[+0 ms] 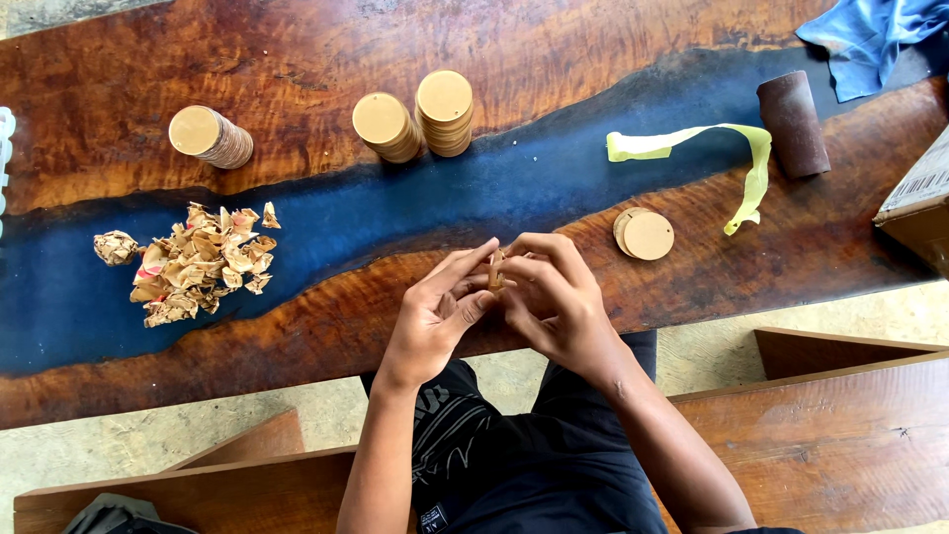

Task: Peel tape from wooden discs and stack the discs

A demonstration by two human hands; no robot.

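Wooden disc (497, 269) pinched edge-on between fingertips of left hand (435, 316) and right hand (554, 297), both closed on it, over table edge. Best grip: firm, by rim. Disc stacks (415, 119) beyond hands; paper scraps (203, 262) far left of them.

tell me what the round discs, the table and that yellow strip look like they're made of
Round discs: probably thin wood or plywood, pale tan and matte, with layered edges showing in the stacks.
Table: solid wood slab, reddish, glossy, strong grain, with a dark blue band that looks like poured resin.
Yellow strip: likely paper tape or ribbon, thin, curling, creased.
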